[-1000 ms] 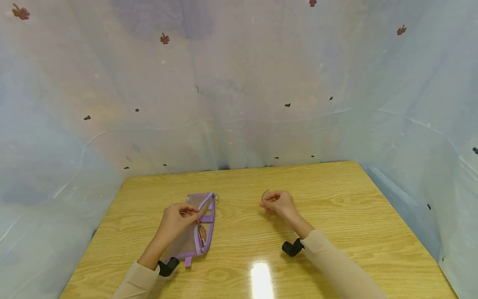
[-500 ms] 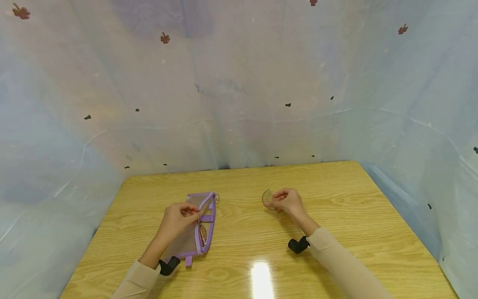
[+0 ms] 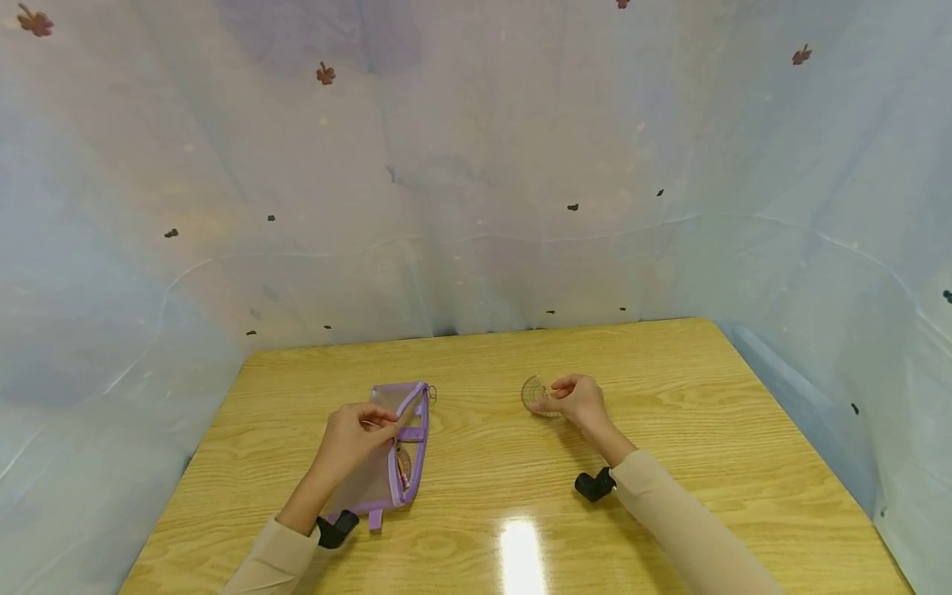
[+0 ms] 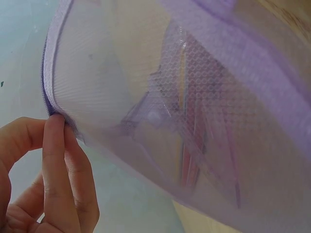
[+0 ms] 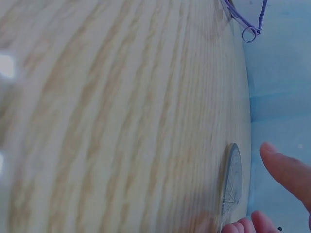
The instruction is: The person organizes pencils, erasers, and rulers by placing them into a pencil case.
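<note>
My left hand (image 3: 354, 438) pinches the zip edge of a purple see-through pencil case (image 3: 371, 479), holding its mouth apart. In the left wrist view, the fingertips (image 4: 57, 121) grip the case's rim, and clear and reddish flat items (image 4: 192, 121) show through the mesh; their kind is hard to tell. A clear half-round protractor (image 3: 534, 395) lies on the table right of the case. My right hand (image 3: 580, 403) is at the protractor's right side. In the right wrist view, one finger stands apart above the protractor (image 5: 232, 179), while other fingertips are by its near end.
The wooden table (image 3: 476, 463) carries the case and the protractor. A small metal ring (image 3: 432, 393) hangs at the case's far corner. A pale curtain (image 3: 476, 165) rises behind the table and along both sides. Black wrist cameras (image 3: 595, 485) sit under the wrists.
My right hand has shifted right and its fingers have parted from the protractor, which now shows more fully on the table. The left hand and pencil case have stayed in place.
</note>
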The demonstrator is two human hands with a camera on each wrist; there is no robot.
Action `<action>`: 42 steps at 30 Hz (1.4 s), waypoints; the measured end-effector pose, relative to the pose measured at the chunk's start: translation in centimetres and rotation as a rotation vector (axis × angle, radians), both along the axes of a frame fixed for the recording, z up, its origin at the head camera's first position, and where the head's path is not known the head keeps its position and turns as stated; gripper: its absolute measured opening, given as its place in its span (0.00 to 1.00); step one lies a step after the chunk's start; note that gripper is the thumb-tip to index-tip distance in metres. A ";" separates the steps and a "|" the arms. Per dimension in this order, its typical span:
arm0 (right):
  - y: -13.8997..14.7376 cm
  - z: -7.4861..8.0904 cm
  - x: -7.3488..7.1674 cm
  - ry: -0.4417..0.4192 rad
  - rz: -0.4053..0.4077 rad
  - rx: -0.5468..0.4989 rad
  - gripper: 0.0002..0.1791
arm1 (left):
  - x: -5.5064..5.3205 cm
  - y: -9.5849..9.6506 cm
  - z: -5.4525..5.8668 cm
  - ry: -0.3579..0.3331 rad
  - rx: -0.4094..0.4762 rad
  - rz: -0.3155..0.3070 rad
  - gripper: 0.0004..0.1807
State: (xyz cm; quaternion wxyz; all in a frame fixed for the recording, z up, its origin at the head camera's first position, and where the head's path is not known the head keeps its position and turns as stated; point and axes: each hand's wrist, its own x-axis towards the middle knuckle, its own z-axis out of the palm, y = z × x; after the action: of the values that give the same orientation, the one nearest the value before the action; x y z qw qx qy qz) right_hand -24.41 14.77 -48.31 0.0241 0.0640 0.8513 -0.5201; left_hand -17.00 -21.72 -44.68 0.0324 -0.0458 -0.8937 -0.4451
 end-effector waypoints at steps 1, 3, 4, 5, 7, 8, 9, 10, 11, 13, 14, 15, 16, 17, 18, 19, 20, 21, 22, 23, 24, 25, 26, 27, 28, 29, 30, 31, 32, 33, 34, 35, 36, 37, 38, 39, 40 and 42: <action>0.0 0.0 0.0 -0.001 0.000 0.006 0.27 | 0.0 0.0 0.0 0.000 0.003 0.000 0.07; -0.1 -0.1 -0.1 0.006 0.004 0.025 0.27 | 0.0 -0.1 0.0 0.004 0.003 0.000 0.06; -0.2 -0.2 -0.1 0.014 0.010 0.041 0.27 | 0.0 -0.1 0.0 0.003 0.003 0.000 0.06; -0.2 -0.2 -0.1 0.021 0.011 0.055 0.27 | 0.0 -0.1 -0.1 0.001 0.003 0.003 0.06; -0.3 -0.3 -0.2 0.032 0.017 0.077 0.27 | 0.0 -0.1 -0.1 0.000 -0.002 0.008 0.06; -0.3 -0.4 -0.2 0.036 0.020 0.087 0.27 | 0.0 -0.1 -0.1 0.001 -0.006 0.010 0.06; -0.3 -0.5 -0.2 0.036 0.024 0.092 0.27 | 0.0 0.0 -0.1 -0.001 -0.008 0.013 0.06; -0.4 -0.5 -0.3 0.036 0.027 0.096 0.27 | 0.0 0.0 -0.1 0.000 -0.009 0.013 0.05; -0.4 -0.5 -0.3 0.035 0.029 0.099 0.27 | 0.0 0.0 -0.1 0.000 -0.009 0.014 0.05; -0.5 -0.6 -0.3 0.034 0.037 0.105 0.28 | 0.0 0.0 -0.1 0.001 -0.008 0.012 0.06; -0.5 -0.6 -0.4 0.034 0.038 0.111 0.28 | 0.0 0.0 -0.1 0.000 -0.006 0.010 0.06; -0.5 -0.6 -0.4 0.035 0.039 0.117 0.28 | 0.0 0.0 -0.1 0.000 -0.005 0.009 0.06; -0.6 -0.6 -0.4 0.038 0.039 0.126 0.28 | 0.0 0.0 -0.1 0.001 -0.003 0.008 0.06; -0.7 -0.6 -0.4 0.041 0.039 0.135 0.28 | 0.0 0.0 -0.1 0.002 -0.002 0.007 0.06; -0.7 -0.7 -0.5 0.044 0.040 0.145 0.28 | -0.1 0.0 -0.1 0.004 -0.001 0.007 0.06; -0.8 -0.7 -0.5 0.047 0.040 0.153 0.28 | -0.1 -0.1 -0.1 0.006 -0.001 0.006 0.06; -0.8 -0.7 -0.5 0.050 0.040 0.160 0.28 | -0.1 -0.1 -0.2 0.007 0.000 0.007 0.06; -0.9 -0.7 -0.5 0.052 0.040 0.167 0.28 | -0.1 -0.1 -0.2 0.008 0.001 0.005 0.06; -1.0 -0.8 -0.5 0.055 0.040 0.173 0.29 | -0.1 -0.1 -0.2 0.008 0.003 0.006 0.06; -1.0 -0.8 -0.5 0.059 0.045 0.182 0.29 | -0.1 -0.1 -0.2 0.008 0.004 0.004 0.06; -1.0 -0.8 -0.5 0.063 0.046 0.190 0.29 | -0.1 -0.1 -0.2 0.010 0.005 0.005 0.06; -1.1 -0.8 -0.5 0.067 0.046 0.197 0.29 | -0.1 -0.1 -0.2 0.012 0.005 0.003 0.06; -1.1 -0.7 -0.5 0.072 0.047 0.207 0.29 | -0.1 -0.1 -0.2 0.013 0.007 0.003 0.06; -1.2 -0.7 -0.4 0.076 0.046 0.215 0.29 | -0.1 -0.1 -0.1 0.016 0.005 0.002 0.06; -1.2 -0.7 -0.4 0.080 0.047 0.220 0.28 | -0.1 -0.1 -0.1 0.019 0.005 0.003 0.06; -1.2 -0.7 -0.4 0.083 0.048 0.225 0.28 | -0.1 0.0 -0.1 0.022 0.004 0.003 0.06; -1.3 -0.7 -0.4 0.083 0.046 0.226 0.28 | -0.1 0.0 -0.1 0.024 0.005 0.005 0.06; -1.3 -0.7 -0.4 0.082 0.047 0.228 0.28 | -0.1 0.0 -0.1 0.025 0.003 0.007 0.06; -1.3 -0.8 -0.4 0.080 0.048 0.231 0.27 | -0.1 0.0 -0.1 0.025 0.005 0.008 0.06; -1.3 -0.8 -0.5 0.078 0.049 0.231 0.27 | 0.0 0.0 -0.1 0.025 0.004 0.009 0.06; -1.3 -0.9 -0.5 0.077 0.050 0.235 0.27 | 0.0 0.0 -0.1 0.023 0.006 0.011 0.05; -1.4 -0.9 -0.5 0.075 0.048 0.238 0.27 | 0.0 0.0 -0.1 0.022 0.006 0.012 0.05; -1.4 -1.0 -0.5 0.073 0.047 0.240 0.27 | 0.0 0.0 -0.1 0.020 0.008 0.013 0.05; -1.4 -1.0 -0.5 0.072 0.045 0.242 0.27 | 0.0 0.0 0.0 0.021 0.009 0.011 0.05; -1.4 -1.0 -0.5 0.071 0.042 0.244 0.27 | 0.1 0.0 0.0 0.022 0.011 0.009 0.05; -1.4 -1.0 -0.5 0.071 0.038 0.243 0.27 | 0.1 0.0 0.0 0.024 0.012 0.008 0.05; -1.4 -0.9 -0.5 0.070 0.035 0.243 0.27 | 0.1 0.0 0.0 0.026 0.014 0.008 0.04; -1.4 -0.9 -0.5 0.070 0.030 0.240 0.26 | 0.1 0.1 0.0 0.029 0.016 0.007 0.04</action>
State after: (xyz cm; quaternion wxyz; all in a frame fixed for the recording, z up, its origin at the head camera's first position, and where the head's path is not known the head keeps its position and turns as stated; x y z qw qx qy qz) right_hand -24.88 13.37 -49.19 -0.0055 0.0354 0.9087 -0.4159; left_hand -16.90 -21.65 -44.72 0.0474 -0.0489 -0.8898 -0.4513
